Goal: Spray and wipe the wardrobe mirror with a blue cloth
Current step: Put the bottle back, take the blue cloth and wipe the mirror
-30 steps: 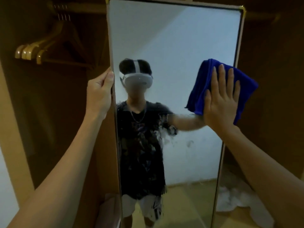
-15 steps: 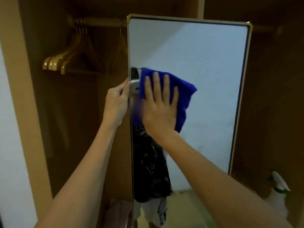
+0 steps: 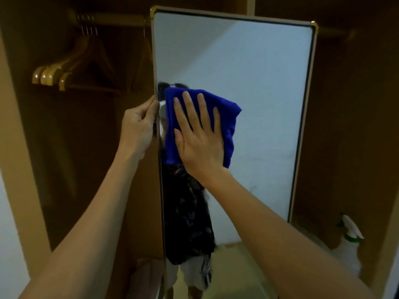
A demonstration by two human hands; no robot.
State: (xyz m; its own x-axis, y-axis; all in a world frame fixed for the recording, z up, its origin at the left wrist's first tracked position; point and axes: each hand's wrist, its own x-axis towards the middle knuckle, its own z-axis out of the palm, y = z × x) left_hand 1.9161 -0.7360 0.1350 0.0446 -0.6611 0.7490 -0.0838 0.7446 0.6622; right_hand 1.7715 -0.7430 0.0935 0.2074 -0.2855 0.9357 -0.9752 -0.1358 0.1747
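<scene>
The wardrobe mirror (image 3: 248, 104) stands upright in the open wardrobe (image 3: 349, 126), its gold-cornered frame between the hanging space and the right compartment. My right hand (image 3: 199, 139) lies flat with fingers spread, pressing the blue cloth (image 3: 226, 124) against the glass near the mirror's left edge, about halfway up; the palm pins the cloth rather than closing around it. A second ago that hand and cloth were at the mirror's right edge, and half a second ago they had already crossed to the left side, where they sit now almost unchanged. My left hand (image 3: 138, 128) curls around the mirror's left edge, thumb on the front of the frame, the same hold as in both earlier views. Wooden hangers (image 3: 51, 74) hang from the rail at the upper left. A white spray bottle (image 3: 348, 244) with a green collar stands at the wardrobe's lower right corner, out of sight a second ago.
</scene>
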